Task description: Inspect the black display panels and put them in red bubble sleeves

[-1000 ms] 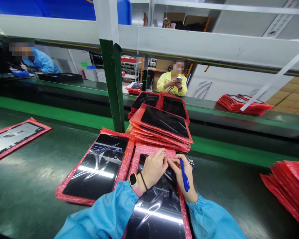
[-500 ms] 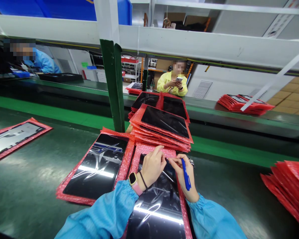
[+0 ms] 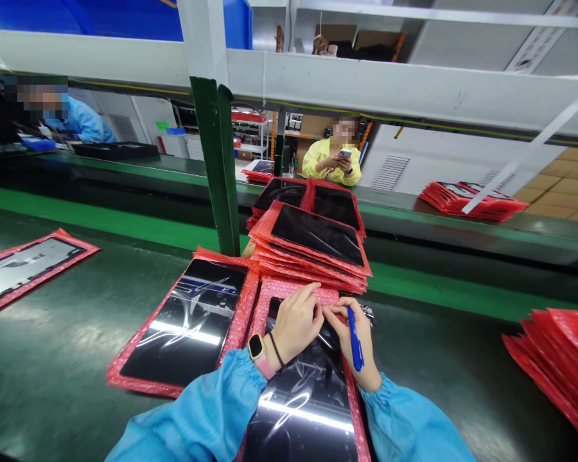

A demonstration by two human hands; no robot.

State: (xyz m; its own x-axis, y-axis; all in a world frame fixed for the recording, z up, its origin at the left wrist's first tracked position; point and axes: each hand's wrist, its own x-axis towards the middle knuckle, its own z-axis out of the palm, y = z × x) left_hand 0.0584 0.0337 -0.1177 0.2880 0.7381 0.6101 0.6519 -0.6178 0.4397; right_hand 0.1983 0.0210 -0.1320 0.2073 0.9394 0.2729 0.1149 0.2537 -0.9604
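Note:
A glossy black panel point(image 3: 303, 404) in a red bubble-wrap sleeve lies on the green belt right in front of me. My left hand point(image 3: 296, 324), with a yellow watch at the wrist, rests on the panel's far end, fingers curled and pinching at its top edge. My right hand point(image 3: 354, 340) meets it fingertip to fingertip and keeps a blue pen point(image 3: 354, 339) tucked along the palm. A second sleeved panel point(image 3: 192, 321) lies just to the left. Behind both hands stands a stack of sleeved panels point(image 3: 315, 247).
A green post point(image 3: 216, 167) rises behind the left panel. Another sleeved panel point(image 3: 24, 266) lies far left on the belt point(image 3: 52, 359). Red sleeves point(image 3: 559, 366) are piled at the right, more point(image 3: 472, 200) on the far bench. A person in yellow point(image 3: 332, 160) holds a phone; a person in blue point(image 3: 72, 119) sits far left.
My hands stay at the panel's far end; the fingertips shift slightly, apart half a second ago and together again now. Nothing else moved.

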